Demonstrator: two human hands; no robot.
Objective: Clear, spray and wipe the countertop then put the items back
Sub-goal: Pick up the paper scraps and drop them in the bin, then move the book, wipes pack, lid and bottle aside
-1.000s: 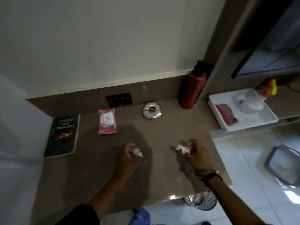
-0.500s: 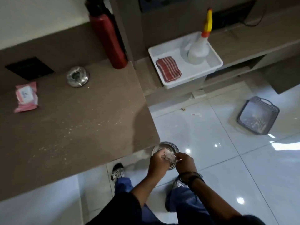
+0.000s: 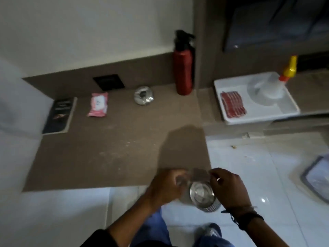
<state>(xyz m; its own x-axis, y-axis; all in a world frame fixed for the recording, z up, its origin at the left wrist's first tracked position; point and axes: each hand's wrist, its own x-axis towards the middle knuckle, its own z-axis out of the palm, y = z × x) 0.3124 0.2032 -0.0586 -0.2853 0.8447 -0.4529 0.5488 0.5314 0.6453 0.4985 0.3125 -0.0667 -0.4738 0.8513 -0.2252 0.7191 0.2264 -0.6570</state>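
Observation:
The brown countertop (image 3: 106, 154) is speckled with pale crumbs. Along its back lie a dark book (image 3: 58, 115), a pink wipes pack (image 3: 98, 106), a round metal ashtray (image 3: 143, 98) and an upright red bottle (image 3: 183, 68). On a lower shelf to the right, a white tray (image 3: 256, 118) holds a red striped cloth (image 3: 233, 104) and a clear spray bottle (image 3: 267, 90) with a yellow nozzle. My left hand (image 3: 167, 186) and my right hand (image 3: 227, 188) hover close together over a small metal bin (image 3: 203, 195) on the floor, by the counter's front right corner. Both hands are blurred.
A black wall socket (image 3: 108, 82) sits in the backsplash. A grey basket (image 3: 315, 179) lies on the glossy white floor tiles at the right. A tall brown panel rises behind the red bottle. My legs in blue trousers are below the hands.
One second ago each hand pinched white scraps on the countertop. Both hands then came down over the metal bin, and the white scraps no longer show. My view has tilted back up toward the counter.

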